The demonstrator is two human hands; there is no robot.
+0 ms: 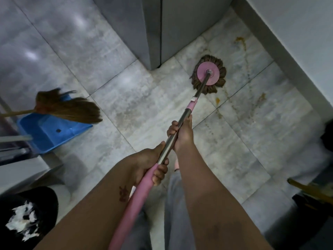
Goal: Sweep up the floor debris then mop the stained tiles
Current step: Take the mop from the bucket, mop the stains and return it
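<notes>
I saw the grey tiled floor (111,98) carrying orange-brown stains (240,41) beside the wall. The mop (209,74) pressed flat on the tiles near the cabinet (155,29) corner. My right hand (182,134) clenched its metal pole; my left hand (151,163) clasped the pink grip. Broom (66,107) lay across the blue dustpan (52,132), well left.

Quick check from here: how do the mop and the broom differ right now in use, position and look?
The mop is gripped by both hands, left hand and right hand; the broom is unheld. The mop's head presses on the stained tiles; the broom lies across the blue dustpan. The mop has a pink disc and metal pole; the broom a wooden stick. Both have brown fibres.
</notes>
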